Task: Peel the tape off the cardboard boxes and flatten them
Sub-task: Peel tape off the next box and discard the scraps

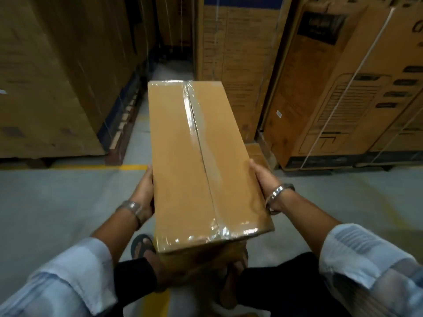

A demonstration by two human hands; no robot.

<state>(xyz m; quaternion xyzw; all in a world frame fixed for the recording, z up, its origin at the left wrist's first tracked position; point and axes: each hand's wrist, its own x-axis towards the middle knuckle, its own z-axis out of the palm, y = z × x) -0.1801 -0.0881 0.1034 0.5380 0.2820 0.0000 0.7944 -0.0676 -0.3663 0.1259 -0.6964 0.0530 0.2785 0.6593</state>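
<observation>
Warehouse aisle, carton print illegibly blurred, hands point(144, 191) point(265, 181) gripping taped cardboard box point(201, 156) sides.

Fingers point(150, 172) hidden behind box point(194, 168)

One long cardboard box point(201, 161) is held up, sealed with one strip of clear tape point(201, 143) along its middle seam and more tape across each end. Two hands show, the left hand point(144, 193) and the right hand point(265, 181), each wrist wearing one metal bangle point(278, 193). One sandal point(142, 244) is clearly visible. Several big cartons point(338, 83) stand behind; their exact number cannot be told.
</observation>
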